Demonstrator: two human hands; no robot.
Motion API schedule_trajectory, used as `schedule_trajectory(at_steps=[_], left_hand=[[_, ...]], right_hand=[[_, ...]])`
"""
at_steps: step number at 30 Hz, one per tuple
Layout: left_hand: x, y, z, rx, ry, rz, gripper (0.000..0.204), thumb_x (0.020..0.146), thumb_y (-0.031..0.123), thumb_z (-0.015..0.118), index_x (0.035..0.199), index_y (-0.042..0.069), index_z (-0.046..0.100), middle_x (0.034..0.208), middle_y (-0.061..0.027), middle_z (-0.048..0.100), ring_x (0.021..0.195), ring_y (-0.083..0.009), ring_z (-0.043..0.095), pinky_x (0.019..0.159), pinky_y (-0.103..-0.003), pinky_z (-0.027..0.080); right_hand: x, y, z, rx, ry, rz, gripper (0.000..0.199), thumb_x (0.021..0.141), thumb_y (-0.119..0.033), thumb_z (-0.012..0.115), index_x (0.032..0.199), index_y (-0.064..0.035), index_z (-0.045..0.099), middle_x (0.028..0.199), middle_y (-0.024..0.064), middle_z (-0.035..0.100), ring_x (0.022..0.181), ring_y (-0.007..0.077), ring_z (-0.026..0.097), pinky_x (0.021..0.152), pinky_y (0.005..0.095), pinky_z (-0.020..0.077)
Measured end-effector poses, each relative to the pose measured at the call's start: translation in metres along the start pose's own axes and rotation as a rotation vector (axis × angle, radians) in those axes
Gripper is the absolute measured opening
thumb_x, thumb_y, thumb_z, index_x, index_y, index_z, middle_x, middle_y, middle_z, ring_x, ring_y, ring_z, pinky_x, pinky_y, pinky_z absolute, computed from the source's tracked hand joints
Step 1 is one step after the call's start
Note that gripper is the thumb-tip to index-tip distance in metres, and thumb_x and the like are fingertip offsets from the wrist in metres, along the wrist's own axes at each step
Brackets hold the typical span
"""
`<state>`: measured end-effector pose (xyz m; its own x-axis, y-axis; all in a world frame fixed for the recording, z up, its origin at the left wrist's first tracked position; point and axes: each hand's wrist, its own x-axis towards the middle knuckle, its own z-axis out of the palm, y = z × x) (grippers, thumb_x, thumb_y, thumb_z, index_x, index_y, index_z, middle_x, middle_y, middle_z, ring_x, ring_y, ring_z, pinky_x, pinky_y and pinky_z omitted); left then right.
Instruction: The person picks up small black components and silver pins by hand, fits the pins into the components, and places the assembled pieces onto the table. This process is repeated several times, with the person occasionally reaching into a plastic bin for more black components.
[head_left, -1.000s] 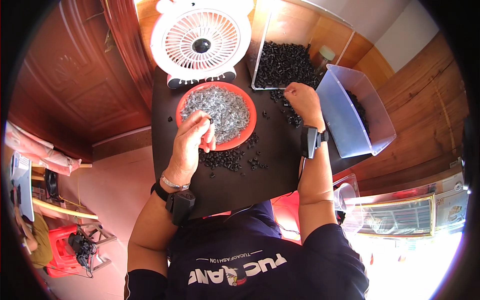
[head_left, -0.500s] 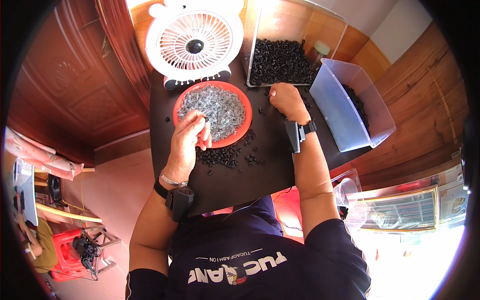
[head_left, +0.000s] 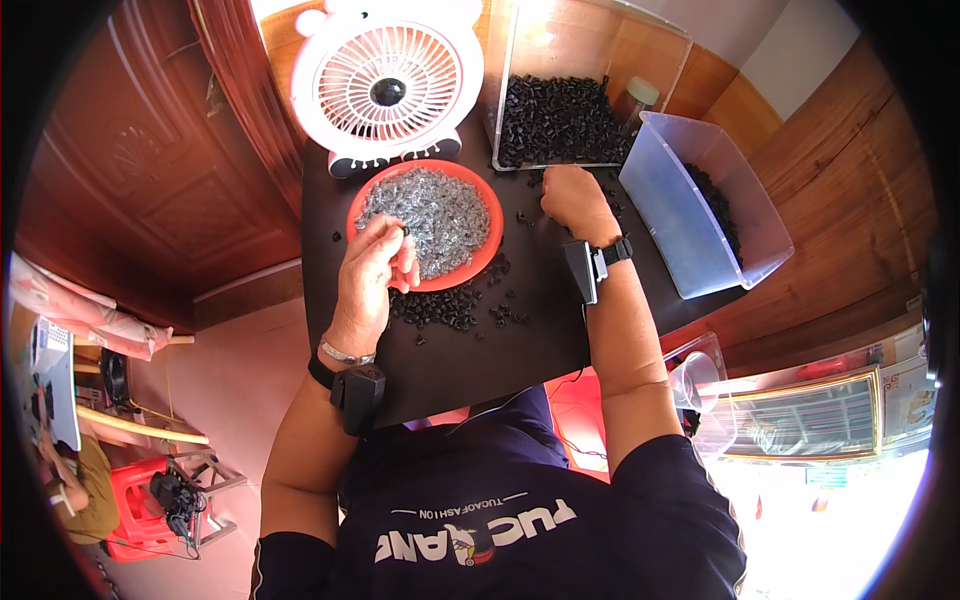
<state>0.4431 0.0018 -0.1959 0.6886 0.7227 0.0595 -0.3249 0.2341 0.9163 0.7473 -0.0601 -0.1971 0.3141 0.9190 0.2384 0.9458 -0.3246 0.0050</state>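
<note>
My left hand (head_left: 372, 265) is at the lower left rim of a round red bowl (head_left: 494, 240). Its thumb and forefinger pinch a small black plastic piece (head_left: 405, 231). Small clear plastic pieces (head_left: 440, 220) fill the bowl. On the dark table, my right hand (head_left: 580, 203) is curled closed just in front of a clear bin (head_left: 497, 150), with scattered black pieces around it. Its fingertips point away and are hidden, so whatever they hold cannot be made out. Below the bowl lies a loose pile of black pieces (head_left: 445, 310), partly beside my left fingers.
Black pieces (head_left: 560, 120) and a lidded jar (head_left: 635, 105) are in the clear bin. To its right a bluish bin (head_left: 680, 235) also holds black pieces. A white fan (head_left: 388, 92) stands behind the bowl. At far left another person (head_left: 80, 490) is near a red stool (head_left: 130, 510).
Both hands stay nearly in place. The view has shifted very slightly; the left hand still pinches the black piece and the right hand remains curled by the bin.
</note>
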Motion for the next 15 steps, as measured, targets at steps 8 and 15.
schedule_trajectory(at_steps=[8, 15], left_hand=[[0.001, -0.001, 0.002, 0.000, -0.028, 0.013, 0.019, 0.096, 0.024, 0.047, 0.096, 0.005, 0.053, 0.071, -0.0010, 0.052, 0.062, -0.0121, 0.054, 0.054, -0.021, 0.039], [-0.001, 0.002, 0.008, 0.071, -0.050, -0.021, 0.020, 0.096, 0.023, 0.046, 0.095, 0.004, 0.054, 0.071, -0.0008, 0.053, 0.061, -0.0102, 0.054, 0.054, -0.021, 0.041]], right_hand=[[-0.009, -0.049, -0.039, 1.083, -0.071, 0.015, 0.014, 0.082, -0.008, 0.065, 0.094, 0.0007, 0.067, 0.079, 0.0048, 0.067, 0.073, 0.0116, 0.063, 0.070, 0.0239, 0.0497], [-0.034, -0.104, -0.055, 1.675, -0.376, -0.051, 0.013, 0.086, -0.003, 0.067, 0.098, 0.0008, 0.064, 0.088, 0.0064, 0.068, 0.076, 0.0107, 0.064, 0.071, 0.0232, 0.0519]])
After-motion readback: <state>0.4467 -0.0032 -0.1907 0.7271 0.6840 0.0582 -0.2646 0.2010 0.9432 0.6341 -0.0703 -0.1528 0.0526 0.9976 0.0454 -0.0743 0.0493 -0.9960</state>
